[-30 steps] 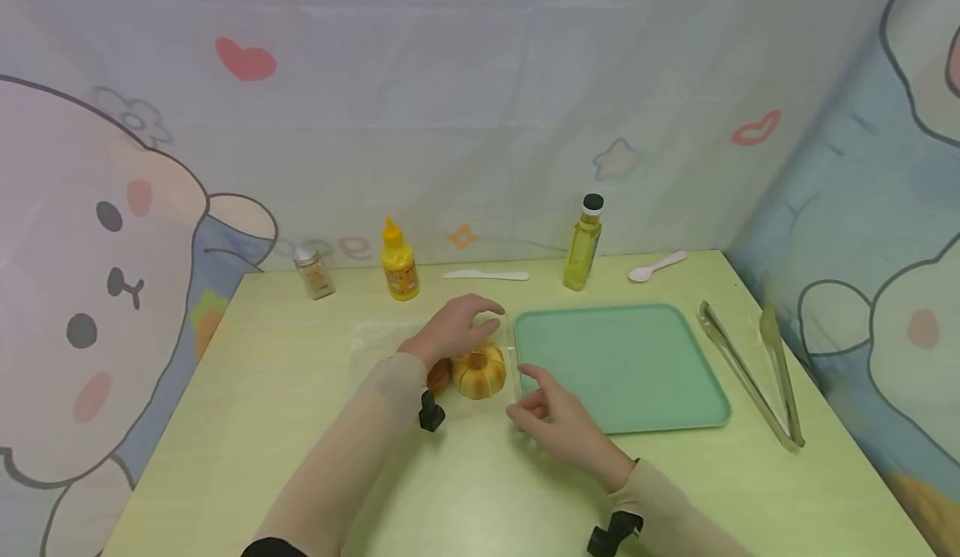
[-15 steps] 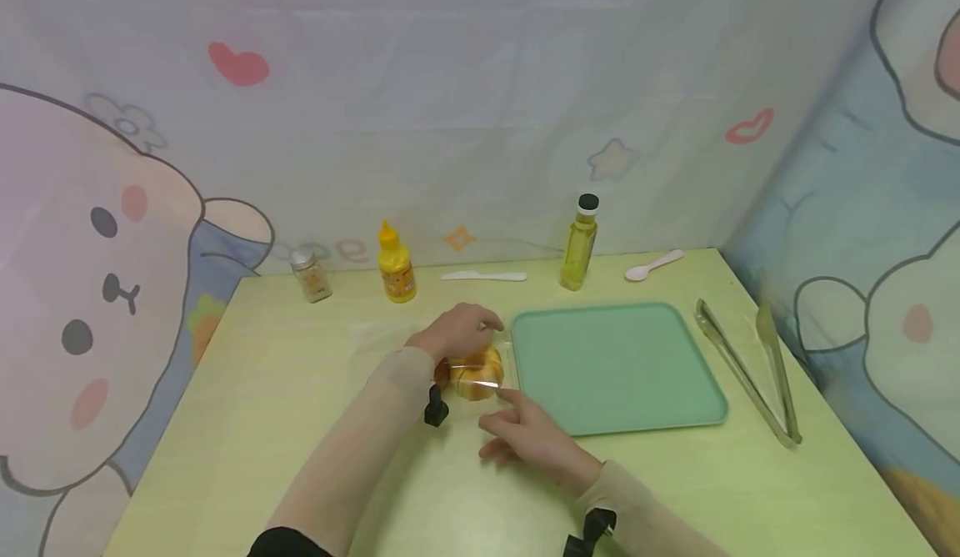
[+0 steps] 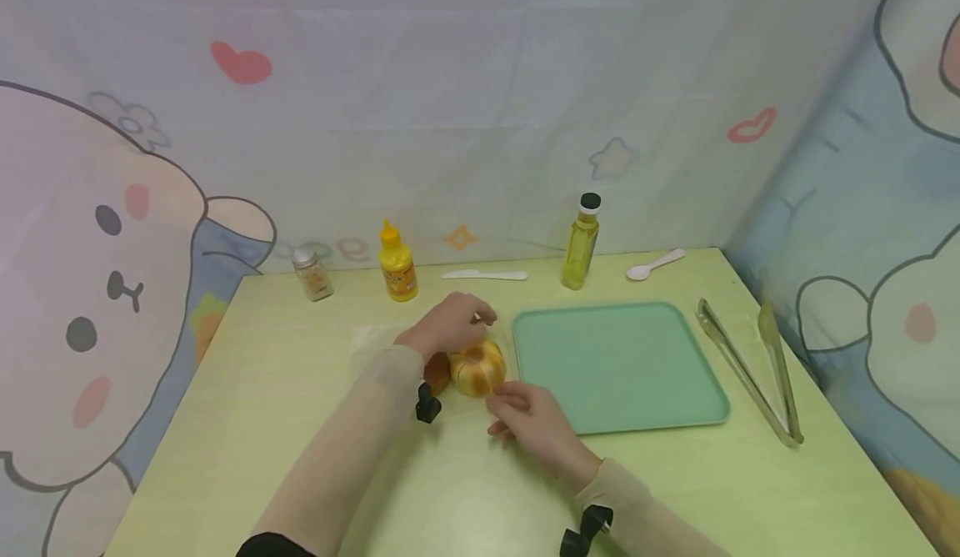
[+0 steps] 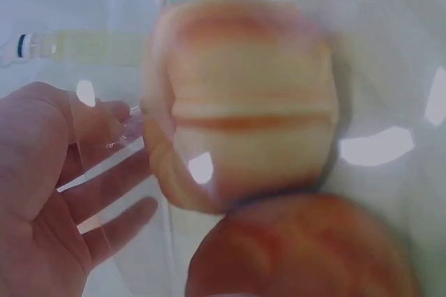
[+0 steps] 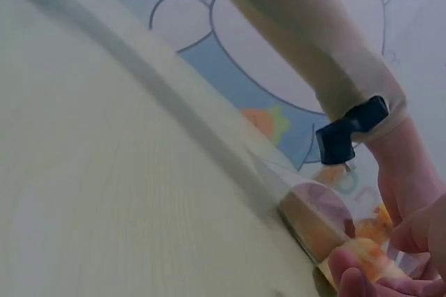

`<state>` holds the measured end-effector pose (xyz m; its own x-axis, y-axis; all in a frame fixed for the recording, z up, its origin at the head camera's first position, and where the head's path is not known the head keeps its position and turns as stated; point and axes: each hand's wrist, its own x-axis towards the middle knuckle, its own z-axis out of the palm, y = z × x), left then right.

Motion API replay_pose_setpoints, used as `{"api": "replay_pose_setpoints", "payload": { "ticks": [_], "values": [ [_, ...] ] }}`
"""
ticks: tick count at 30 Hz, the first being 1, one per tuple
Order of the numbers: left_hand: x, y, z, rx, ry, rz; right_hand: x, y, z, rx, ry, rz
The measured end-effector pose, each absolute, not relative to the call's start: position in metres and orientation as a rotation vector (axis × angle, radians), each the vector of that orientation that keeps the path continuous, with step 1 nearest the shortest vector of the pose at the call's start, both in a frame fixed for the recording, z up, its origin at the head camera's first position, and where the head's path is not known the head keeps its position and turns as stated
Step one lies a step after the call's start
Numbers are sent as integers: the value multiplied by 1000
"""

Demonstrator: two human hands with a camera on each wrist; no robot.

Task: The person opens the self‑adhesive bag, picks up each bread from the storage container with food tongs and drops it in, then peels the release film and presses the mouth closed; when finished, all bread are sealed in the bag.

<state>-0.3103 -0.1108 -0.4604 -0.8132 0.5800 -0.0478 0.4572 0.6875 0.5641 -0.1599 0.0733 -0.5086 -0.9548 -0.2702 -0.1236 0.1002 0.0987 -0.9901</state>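
Pumpkin-shaped bun (image 3: 478, 367), golden with deep creases, lies left of centre on the pale table (image 3: 225, 424), right up against a round reddish-brown bun (image 3: 437, 373). Both are covered by clear plastic film (image 3: 367, 338) — bag or loose sheet, I cannot tell — which throws bright glints in the left wrist view. Over the far side of the golden bun reaches the left hand (image 3: 453, 323), several fingers spread apart just beside the plastic; whether thumb and forefinger pinch it does not show. The right hand (image 3: 536, 419) is at the near right side of that bun, fingers bent and bunched close, and again a pinch on the film cannot be made out. Just right of the buns lies a mint-green tray (image 3: 622, 365), and beyond it metal tongs (image 3: 741, 367) with their arms spread. Along the back edge, from left to right, stand or lie a silver-capped shaker jar (image 3: 313, 273), a yellow squeeze bottle (image 3: 399, 272), a white plastic knife (image 3: 483, 275), a dark-capped bottle of yellow liquid (image 3: 579, 248) and a pale spoon (image 3: 639, 273). Behind hangs a cartoon-printed cloth (image 3: 405, 82).
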Motion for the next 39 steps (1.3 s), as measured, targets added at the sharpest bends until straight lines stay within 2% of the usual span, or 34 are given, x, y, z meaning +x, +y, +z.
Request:
{"api": "replay_pose_setpoints", "payload": {
  "ticks": [7, 17, 30, 33, 39],
  "values": [
    [-315, -131, -446, 886, 2701, 981, -173, 86, -497, -222, 2373, -1876],
    [-300, -164, -408, 945, 2744, 1105, -193, 126, -446, -511, 2828, -1551],
    [-268, -190, -400, 822, 2733, 1512, -217, 147, -401, -987, 3017, -1319],
    [-260, -197, -396, 861, 2708, 1651, -219, 145, -394, -1104, 3043, -1337],
    [-246, -206, -389, 1110, 2607, 1915, -222, 137, -378, -1307, 3118, -1394]
  ]
}}
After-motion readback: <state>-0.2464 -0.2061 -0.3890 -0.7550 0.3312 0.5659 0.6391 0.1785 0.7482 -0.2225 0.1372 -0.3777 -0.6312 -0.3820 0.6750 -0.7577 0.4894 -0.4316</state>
